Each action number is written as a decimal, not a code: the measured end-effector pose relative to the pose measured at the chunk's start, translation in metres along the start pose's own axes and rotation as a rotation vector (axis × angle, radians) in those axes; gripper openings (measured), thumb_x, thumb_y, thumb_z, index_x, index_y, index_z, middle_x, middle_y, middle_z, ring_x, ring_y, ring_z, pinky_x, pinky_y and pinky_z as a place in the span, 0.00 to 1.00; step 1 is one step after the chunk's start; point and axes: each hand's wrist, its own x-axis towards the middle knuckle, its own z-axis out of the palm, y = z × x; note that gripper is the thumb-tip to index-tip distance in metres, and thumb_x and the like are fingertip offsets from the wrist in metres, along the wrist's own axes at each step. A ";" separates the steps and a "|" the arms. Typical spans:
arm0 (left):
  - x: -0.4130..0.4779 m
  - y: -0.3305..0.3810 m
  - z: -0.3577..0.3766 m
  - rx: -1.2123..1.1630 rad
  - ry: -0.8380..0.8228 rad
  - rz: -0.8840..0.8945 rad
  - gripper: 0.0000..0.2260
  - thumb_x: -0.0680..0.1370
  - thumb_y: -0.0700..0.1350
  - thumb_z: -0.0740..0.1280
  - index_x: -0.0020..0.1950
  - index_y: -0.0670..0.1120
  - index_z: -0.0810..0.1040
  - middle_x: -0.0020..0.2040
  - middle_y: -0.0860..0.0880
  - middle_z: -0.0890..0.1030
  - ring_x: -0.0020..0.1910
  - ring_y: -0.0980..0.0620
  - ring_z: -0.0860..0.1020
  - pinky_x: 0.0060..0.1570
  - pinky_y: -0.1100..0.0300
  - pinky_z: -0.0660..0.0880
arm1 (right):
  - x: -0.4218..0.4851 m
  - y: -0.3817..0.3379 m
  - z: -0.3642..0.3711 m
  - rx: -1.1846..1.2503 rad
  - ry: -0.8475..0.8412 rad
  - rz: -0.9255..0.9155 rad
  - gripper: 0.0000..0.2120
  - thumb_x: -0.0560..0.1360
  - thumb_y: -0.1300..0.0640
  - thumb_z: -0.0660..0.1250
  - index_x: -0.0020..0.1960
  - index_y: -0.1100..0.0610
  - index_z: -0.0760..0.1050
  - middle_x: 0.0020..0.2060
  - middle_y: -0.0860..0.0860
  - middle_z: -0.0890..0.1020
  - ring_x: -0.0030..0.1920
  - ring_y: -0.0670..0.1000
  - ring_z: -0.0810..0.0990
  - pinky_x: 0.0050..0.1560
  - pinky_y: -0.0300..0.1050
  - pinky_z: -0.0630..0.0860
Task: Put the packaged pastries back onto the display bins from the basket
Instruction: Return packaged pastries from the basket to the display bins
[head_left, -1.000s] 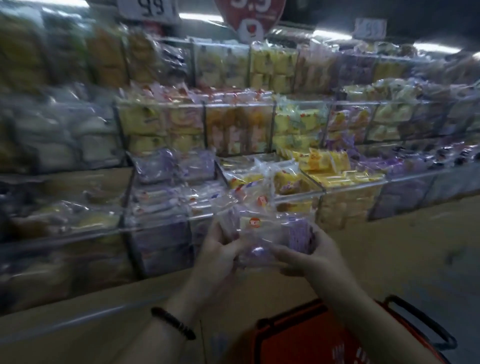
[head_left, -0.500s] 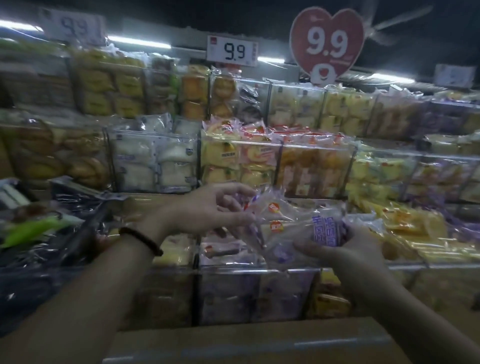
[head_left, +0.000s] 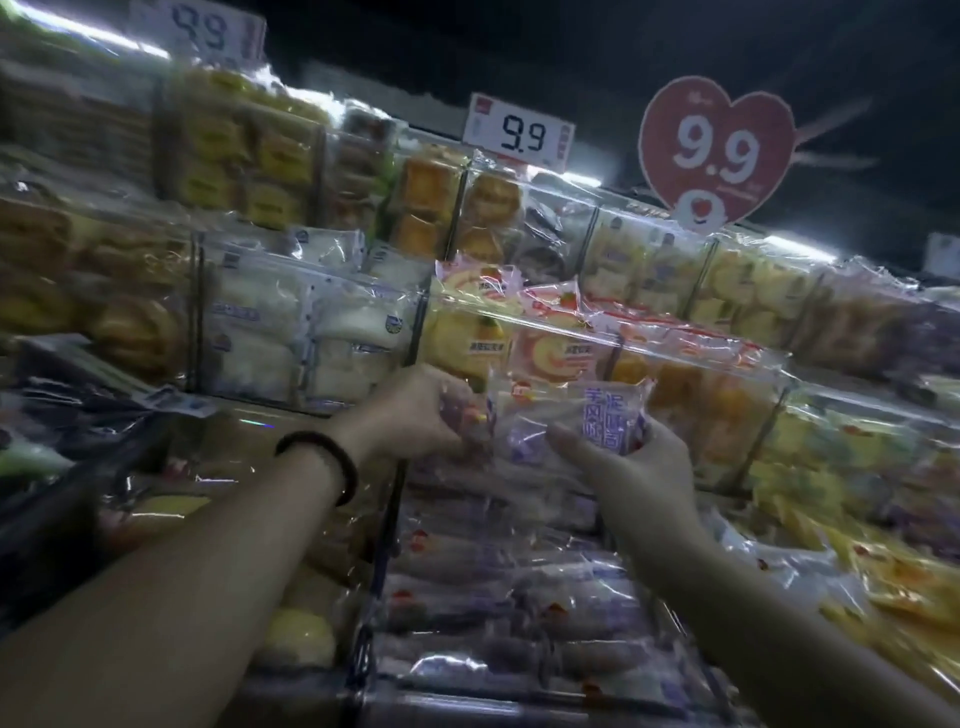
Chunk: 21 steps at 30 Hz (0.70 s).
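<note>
I hold a clear packet of purple pastry (head_left: 566, 421) with purple lettering in front of the shelves. My left hand (head_left: 415, 415) pinches its left end, and my right hand (head_left: 628, 462) grips its right side from below. Directly under the packet lies a clear display bin (head_left: 519, 587) filled with several similar purple packets. The basket is out of view.
Tiers of clear bins hold white buns (head_left: 291, 332), swirl rolls (head_left: 524, 338), yellow cakes (head_left: 883, 525) and orange breads (head_left: 457, 208). A white 9.9 price tag (head_left: 519, 135) and a red heart sign (head_left: 717, 150) stand above. Dark packets (head_left: 67, 415) lie at left.
My view has risen and closed in on the shelves, and the red basket has dropped out of sight. Both hands have lifted the purple packet from below bin level to above the purple-packet bin.
</note>
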 end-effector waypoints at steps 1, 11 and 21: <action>0.000 -0.004 0.001 0.018 -0.008 -0.027 0.10 0.66 0.47 0.82 0.43 0.47 0.86 0.38 0.53 0.87 0.40 0.54 0.86 0.41 0.56 0.82 | 0.004 0.008 -0.001 0.021 0.010 0.011 0.13 0.71 0.54 0.81 0.51 0.58 0.84 0.44 0.57 0.88 0.47 0.61 0.88 0.51 0.68 0.84; -0.014 -0.013 -0.004 0.250 0.054 -0.072 0.46 0.65 0.49 0.85 0.76 0.65 0.64 0.54 0.54 0.78 0.50 0.52 0.80 0.43 0.59 0.76 | 0.005 0.030 -0.002 -0.400 0.184 0.021 0.32 0.65 0.36 0.80 0.62 0.49 0.73 0.51 0.48 0.84 0.50 0.51 0.85 0.53 0.61 0.83; -0.020 0.004 0.023 0.417 -0.142 0.088 0.30 0.69 0.60 0.79 0.67 0.64 0.70 0.56 0.58 0.74 0.61 0.54 0.74 0.63 0.46 0.63 | -0.010 0.030 0.012 -1.184 0.006 -0.396 0.27 0.80 0.50 0.69 0.75 0.34 0.67 0.73 0.53 0.70 0.72 0.57 0.66 0.68 0.57 0.71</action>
